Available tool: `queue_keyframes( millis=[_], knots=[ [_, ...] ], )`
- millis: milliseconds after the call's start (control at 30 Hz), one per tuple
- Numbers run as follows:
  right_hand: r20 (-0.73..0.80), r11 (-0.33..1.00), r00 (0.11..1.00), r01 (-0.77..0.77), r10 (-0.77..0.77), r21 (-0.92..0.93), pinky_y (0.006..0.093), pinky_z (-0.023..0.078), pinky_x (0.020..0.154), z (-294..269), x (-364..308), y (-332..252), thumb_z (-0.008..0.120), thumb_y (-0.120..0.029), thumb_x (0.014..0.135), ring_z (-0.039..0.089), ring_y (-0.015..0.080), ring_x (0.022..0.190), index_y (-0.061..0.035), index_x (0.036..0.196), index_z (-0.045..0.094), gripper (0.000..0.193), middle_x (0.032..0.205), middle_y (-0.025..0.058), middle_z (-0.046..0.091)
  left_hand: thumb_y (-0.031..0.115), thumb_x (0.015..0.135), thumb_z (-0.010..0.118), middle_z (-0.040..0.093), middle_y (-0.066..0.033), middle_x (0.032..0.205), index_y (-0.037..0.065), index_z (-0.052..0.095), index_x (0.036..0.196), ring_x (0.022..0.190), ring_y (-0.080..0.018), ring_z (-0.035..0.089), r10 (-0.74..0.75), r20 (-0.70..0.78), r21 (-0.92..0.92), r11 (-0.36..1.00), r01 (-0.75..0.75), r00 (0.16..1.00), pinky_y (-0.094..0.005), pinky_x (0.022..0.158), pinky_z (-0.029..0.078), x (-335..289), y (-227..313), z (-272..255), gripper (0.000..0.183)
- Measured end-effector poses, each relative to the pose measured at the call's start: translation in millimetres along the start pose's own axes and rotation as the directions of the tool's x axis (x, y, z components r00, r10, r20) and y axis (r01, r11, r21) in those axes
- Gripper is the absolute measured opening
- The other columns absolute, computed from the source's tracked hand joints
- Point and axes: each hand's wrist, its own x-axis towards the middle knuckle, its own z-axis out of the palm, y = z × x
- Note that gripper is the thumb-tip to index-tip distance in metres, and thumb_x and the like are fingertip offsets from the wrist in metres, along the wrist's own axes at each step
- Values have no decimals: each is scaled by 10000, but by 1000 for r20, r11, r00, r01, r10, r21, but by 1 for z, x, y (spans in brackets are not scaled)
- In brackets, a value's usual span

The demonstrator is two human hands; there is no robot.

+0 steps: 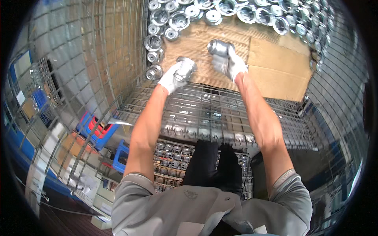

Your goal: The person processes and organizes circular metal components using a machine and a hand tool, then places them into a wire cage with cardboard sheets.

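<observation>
My left hand (170, 81), in a white glove, is closed round a shiny cylindrical metal part (187, 67) near the front left of a cardboard sheet (199, 45). Farther right and a little deeper in, my gloved right hand (234, 65) grips a second cylindrical metal part (219, 47), which lies tilted on its side. Both parts are over the cardboard, apart from each other. Similar metal parts (226, 7) are packed along the back, and a column of them (153, 42) runs down the left side. A lone part (154, 72) sits at that column's near end.
Wire mesh walls (94, 43) enclose the cardboard on the left and right. A mesh panel (197, 112) crosses in front of me. A cardboard piece (279, 70) covers the right side. Lower down are rows of parts (171, 162). A blue and red bin (96, 128) stands outside, left.
</observation>
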Motion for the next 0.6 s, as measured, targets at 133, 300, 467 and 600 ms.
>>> queue_keyframes(
  millis=[133,300,467,600],
  knots=[
    [10,973,985,168,-172,155,456,475,799,-21,-158,6,443,-593,897,591,276,976,-97,1308,430,644,1158,149,593,395,943,425,605,-128,1122,90,526,1184,999,-274,595,88,230,191,972,-133,969,-453,785,511,-92,-115,141,402],
    [-149,780,834,551,-532,299,480,472,842,-43,-350,2,437,-568,916,583,308,1031,-59,1355,345,679,1223,203,541,317,956,409,582,-130,1170,59,494,1234,1091,-254,556,65,334,422,882,-211,940,-416,938,463,-157,-255,215,389],
    [-257,501,540,841,-802,204,475,488,857,-112,-527,24,423,-516,944,585,315,1008,-13,1336,340,644,1155,218,554,430,975,358,549,-126,1240,32,464,1273,1118,-240,549,-21,667,607,595,-527,745,-412,970,453,-232,-415,266,508],
    [-234,421,608,732,-759,536,454,505,799,-191,-625,68,438,-565,917,627,296,898,-44,1316,380,658,1043,202,623,499,957,367,564,-118,1231,39,482,1267,1106,-241,559,-250,677,682,568,-461,693,-409,946,458,-281,-538,270,567]
  ],
)
